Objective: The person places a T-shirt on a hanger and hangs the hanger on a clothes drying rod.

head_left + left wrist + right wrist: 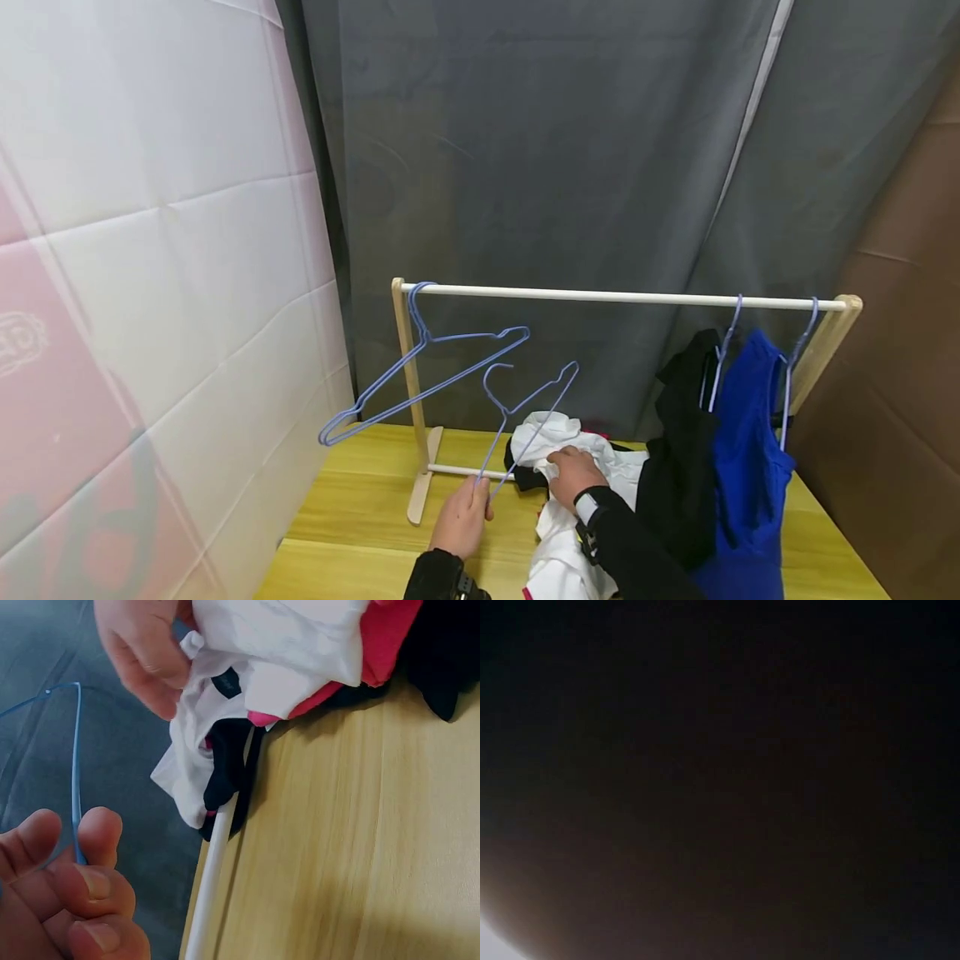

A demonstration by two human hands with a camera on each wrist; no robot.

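In the head view my left hand (462, 517) pinches a thin blue wire clothes hanger (500, 408) by its lower part, with the hook pointing up and away. The left wrist view shows the hanger's blue wire (76, 765) between thumb and fingers. My right hand (576, 475) is at a crumpled white garment (551, 433), its fingers bent over the cloth. The garment has a dark neck label (226, 683) and lies with pink and black cloth over the rack's lower bar (214, 877). The right wrist view is almost wholly dark.
A wooden rack with a white top rail (600, 295) stands on the wood-grain table (352, 508). Empty blue hangers (420, 358) hang at its left end. A black garment (678, 450) and a blue garment (752, 442) hang at right. A grey curtain (525, 167) is behind.
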